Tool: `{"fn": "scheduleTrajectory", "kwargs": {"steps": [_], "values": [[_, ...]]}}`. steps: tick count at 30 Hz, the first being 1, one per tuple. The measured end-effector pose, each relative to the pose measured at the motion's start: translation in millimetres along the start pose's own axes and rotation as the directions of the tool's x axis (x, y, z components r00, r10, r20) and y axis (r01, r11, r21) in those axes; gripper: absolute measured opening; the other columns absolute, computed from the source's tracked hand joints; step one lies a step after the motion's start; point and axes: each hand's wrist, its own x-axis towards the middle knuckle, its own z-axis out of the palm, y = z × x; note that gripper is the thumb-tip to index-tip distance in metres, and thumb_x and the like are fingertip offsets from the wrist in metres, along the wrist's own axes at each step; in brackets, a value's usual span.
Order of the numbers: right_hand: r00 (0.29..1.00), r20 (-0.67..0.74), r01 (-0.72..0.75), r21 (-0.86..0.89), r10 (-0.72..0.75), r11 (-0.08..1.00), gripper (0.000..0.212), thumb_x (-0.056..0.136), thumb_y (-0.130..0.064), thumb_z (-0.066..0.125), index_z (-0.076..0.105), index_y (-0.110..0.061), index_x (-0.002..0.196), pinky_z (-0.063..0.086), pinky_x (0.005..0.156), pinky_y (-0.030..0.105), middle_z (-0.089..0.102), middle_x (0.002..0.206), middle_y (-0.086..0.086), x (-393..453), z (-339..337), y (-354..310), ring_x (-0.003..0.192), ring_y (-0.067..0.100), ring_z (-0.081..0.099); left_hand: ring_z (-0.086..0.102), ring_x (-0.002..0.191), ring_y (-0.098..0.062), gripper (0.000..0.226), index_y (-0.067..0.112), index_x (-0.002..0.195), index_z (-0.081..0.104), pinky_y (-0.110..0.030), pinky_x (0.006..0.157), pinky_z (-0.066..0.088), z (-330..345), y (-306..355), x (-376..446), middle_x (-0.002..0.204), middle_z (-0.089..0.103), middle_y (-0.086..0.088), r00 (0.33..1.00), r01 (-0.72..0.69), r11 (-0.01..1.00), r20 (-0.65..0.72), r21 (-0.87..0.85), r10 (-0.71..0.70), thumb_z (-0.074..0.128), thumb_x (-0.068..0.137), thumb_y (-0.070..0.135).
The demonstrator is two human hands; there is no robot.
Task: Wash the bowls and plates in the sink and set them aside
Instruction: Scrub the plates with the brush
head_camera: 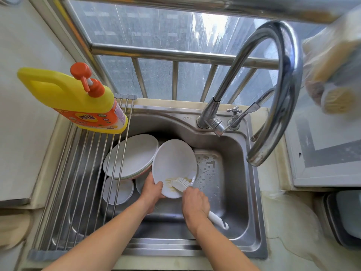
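Two bare hands work over the steel sink (234,202), which serves as the landmark for everything else. Held tilted above the middle of the sink is a white plate (173,165), its hollow face turned up toward the camera, with a smear of yellowish residue (172,183) near its lower edge. The left hand (151,190) grips that lower left edge, thumb on the inner face and fingers curled behind the rim. The right hand (195,202) is clenched around the handle of a white dish brush (182,183), whose bristled head lies against the plate's soiled patch; the hooked end of the handle sticks out past the hand toward the sink's near right corner. In the left half of the sink, a stack of white plates (132,155) leans behind and beside the held one, and a smaller white bowl (119,190) lies below that stack, partly under the rods. A roll-up rack of steel rods (82,173) spans the sink's left side, and on its far end stands a yellow detergent bottle (78,98) with an orange pump and orange label. At the sink's far right corner rises a tall curved chrome faucet (281,85), its spout ending above the sink's right side. Water droplets dot the raised patch of the sink floor just right of the held plate.
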Motion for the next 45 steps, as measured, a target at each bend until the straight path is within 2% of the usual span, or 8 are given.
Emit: {"fn": "scheduleTrajectory", "kwargs": {"steps": [9,14,21,28,33,36,41,45], "values": [[1.000,0.005,0.021,0.011,-0.021,1.000,0.030,0.108,-0.012,0.038,0.059,-0.014,0.129,0.051,0.090,0.035,0.067,0.121,0.007,-1.5,-1.0,-5.2,0.112,0.025,0.066,0.064,0.112,-0.024,0.062,0.022,0.143,0.044,-0.051,0.082,0.061,-0.5,2.3,-0.8,0.128,0.063,-0.005,1.000,0.004,1.000,-0.003,0.000,-0.004,0.037,0.093,-0.015],[1.000,0.003,0.009,0.004,-0.009,1.000,0.030,0.107,-0.010,0.039,0.059,-0.014,0.129,0.052,0.088,0.033,0.068,0.121,0.006,-2.0,-0.1,-5.3,0.111,0.024,0.067,0.064,0.105,-0.018,0.061,0.020,0.141,0.044,-0.046,0.076,0.063,-0.1,3.7,-2.3,0.119,0.065,0.001,1.000,0.012,1.000,-0.002,0.001,-0.012,0.036,0.093,-0.016],[1.000,0.003,-0.017,-0.009,0.017,1.000,0.033,0.106,-0.006,0.036,0.057,-0.013,0.132,0.052,0.091,0.032,0.067,0.125,0.004,-0.5,0.1,-2.7,0.115,0.022,0.066,0.064,0.112,-0.025,0.064,0.022,0.142,0.044,-0.049,0.077,0.062,0.2,1.6,-1.8,0.126,0.065,-0.004,1.000,0.000,1.000,0.008,-0.007,0.000,0.035,0.091,-0.016],[0.998,0.005,0.058,-0.031,-0.058,0.998,0.031,0.106,-0.007,0.039,0.055,-0.013,0.132,0.051,0.092,0.034,0.065,0.126,0.007,-2.0,-0.4,-3.4,0.116,0.025,0.064,0.064,0.110,-0.023,0.061,0.022,0.140,0.045,-0.047,0.077,0.063,0.1,1.3,-0.9,0.125,0.064,-0.004,1.000,-0.004,1.000,0.002,-0.002,0.004,0.036,0.092,-0.015],[1.000,-0.005,0.029,-0.026,-0.029,0.999,0.031,0.106,-0.006,0.040,0.057,-0.012,0.131,0.052,0.091,0.034,0.066,0.126,0.006,-1.3,-0.5,-5.2,0.116,0.024,0.065,0.064,0.113,-0.026,0.063,0.021,0.142,0.044,-0.053,0.081,0.061,-1.7,-0.5,1.7,0.129,0.064,-0.007,1.000,0.000,1.000,0.004,-0.009,0.000,0.036,0.091,-0.016],[0.998,0.003,0.070,-0.038,-0.070,0.997,0.031,0.106,-0.007,0.041,0.056,-0.013,0.132,0.052,0.092,0.035,0.066,0.126,0.007,-5.3,-0.5,-6.1,0.116,0.025,0.065,0.064,0.113,-0.027,0.062,0.020,0.142,0.043,-0.053,0.081,0.061,-1.3,-2.2,2.0,0.129,0.063,-0.007,1.000,0.005,1.000,0.000,-0.014,-0.005,0.036,0.092,-0.015],[1.000,0.000,0.026,-0.040,-0.026,0.999,0.030,0.106,-0.007,0.042,0.057,-0.012,0.131,0.052,0.090,0.033,0.067,0.124,0.006,-1.3,-2.4,-7.3,0.113,0.023,0.066,0.065,0.113,-0.026,0.062,0.021,0.141,0.045,-0.051,0.079,0.062,-1.3,-1.1,-0.2,0.127,0.065,-0.006,1.000,0.001,1.000,0.010,-0.016,-0.001,0.036,0.091,-0.016],[0.996,0.016,0.083,-0.022,-0.083,0.996,0.031,0.106,-0.007,0.041,0.055,-0.013,0.132,0.050,0.094,0.034,0.065,0.127,0.008,-6.9,0.4,-8.5,0.117,0.025,0.064,0.064,0.110,-0.024,0.059,0.020,0.140,0.044,-0.049,0.078,0.062,0.0,-0.6,0.0,0.125,0.064,-0.006,1.000,-0.001,1.000,-0.009,-0.011,0.001,0.036,0.093,-0.015]]}}
